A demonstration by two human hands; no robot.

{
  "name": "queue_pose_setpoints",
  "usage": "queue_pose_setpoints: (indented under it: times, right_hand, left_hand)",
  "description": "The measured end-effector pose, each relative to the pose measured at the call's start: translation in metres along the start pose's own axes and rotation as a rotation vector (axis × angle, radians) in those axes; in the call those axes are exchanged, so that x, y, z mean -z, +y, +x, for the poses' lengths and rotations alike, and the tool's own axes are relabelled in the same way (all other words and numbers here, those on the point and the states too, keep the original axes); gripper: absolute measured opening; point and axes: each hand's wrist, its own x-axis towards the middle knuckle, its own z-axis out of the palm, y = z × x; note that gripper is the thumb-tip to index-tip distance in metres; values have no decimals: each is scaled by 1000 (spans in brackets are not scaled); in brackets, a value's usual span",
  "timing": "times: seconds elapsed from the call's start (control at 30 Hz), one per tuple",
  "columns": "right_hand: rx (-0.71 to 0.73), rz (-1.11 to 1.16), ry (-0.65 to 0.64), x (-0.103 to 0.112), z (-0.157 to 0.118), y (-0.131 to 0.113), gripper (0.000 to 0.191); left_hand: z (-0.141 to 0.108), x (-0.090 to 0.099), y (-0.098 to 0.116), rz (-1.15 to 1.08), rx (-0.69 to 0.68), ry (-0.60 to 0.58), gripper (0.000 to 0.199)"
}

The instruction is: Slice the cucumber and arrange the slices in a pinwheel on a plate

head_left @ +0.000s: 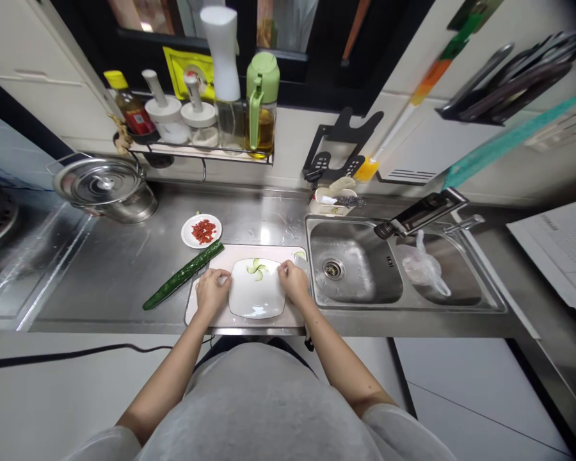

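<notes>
A white, rounded-square plate with a thin dark rim is on the pale pink cutting board. Several curved cucumber slices form a pinwheel near its far edge. My left hand has its fingertips pinched at the plate's left rim. On the opposite rim, my right hand grips with curled fingers. A knife lies along the board's right side, mostly hidden under my right hand and forearm. One long green cucumber rests diagonally, its far end over the board's corner.
Beyond the cucumber stands a small white dish of red bits. A lidded steel pot is at the back left. The double sink borders the board's right, with a plastic bag in its right basin. Bottles fill a wall rack.
</notes>
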Motion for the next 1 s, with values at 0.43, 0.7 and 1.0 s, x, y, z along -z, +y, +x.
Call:
queue_pose_setpoints:
  times: [0.43, 0.7, 1.0]
  right_hand:
    - [12, 90, 66, 0, -21, 18, 26]
    - [59, 141, 87, -7, -36, 21, 27]
    - [83, 159, 131, -8, -45, 26, 25]
  left_hand:
    - [-9, 23, -58, 72, 98, 33, 27]
    - [-23, 24, -67, 185, 82, -6, 35]
    - [-28, 17, -54, 247, 47, 37, 24]
